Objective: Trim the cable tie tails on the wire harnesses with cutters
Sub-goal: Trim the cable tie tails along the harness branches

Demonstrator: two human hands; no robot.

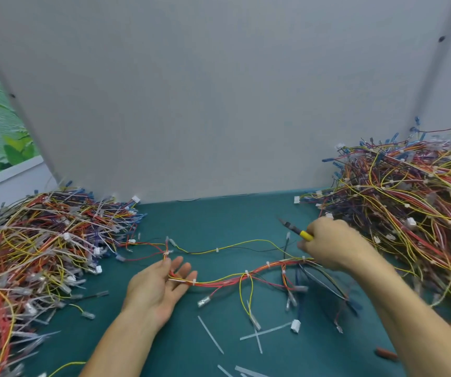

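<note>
The harness (246,274) in work lies strung out across the middle of the table (219,219), its red and yellow wires running from the left hand towards the right hand; stretched flat like this, each of its white cable ties (268,264) shows singly, which is probably why it is laid so; the ties I can make out look like short nubs, though whether any tail is left is too small to tell.

At the harness's 8 o'clock end the left hand (159,287) lies palm up with fingers straight and relaxed, the wires resting across the fingers, seemingly to lift and steady that end rather than grip it.

At its 2 o'clock end the right hand (327,246) is curled round the yellow handle of the cutters (296,229), whose nose points up towards 10 o'clock, clear of the wires; I judge the tool is parked between cuts; whether those fingers also touch the harness is blurred.

At 6 o'clock, loose cut tails (262,332) lie scattered where they fell.

Further out, a heap of harnesses (42,240) sits at 9 o'clock and a larger heap (409,208) at 3 o'clock, likely one stock and one done, which is which I cannot tell; a grey partition (219,104) closes the back.
</note>
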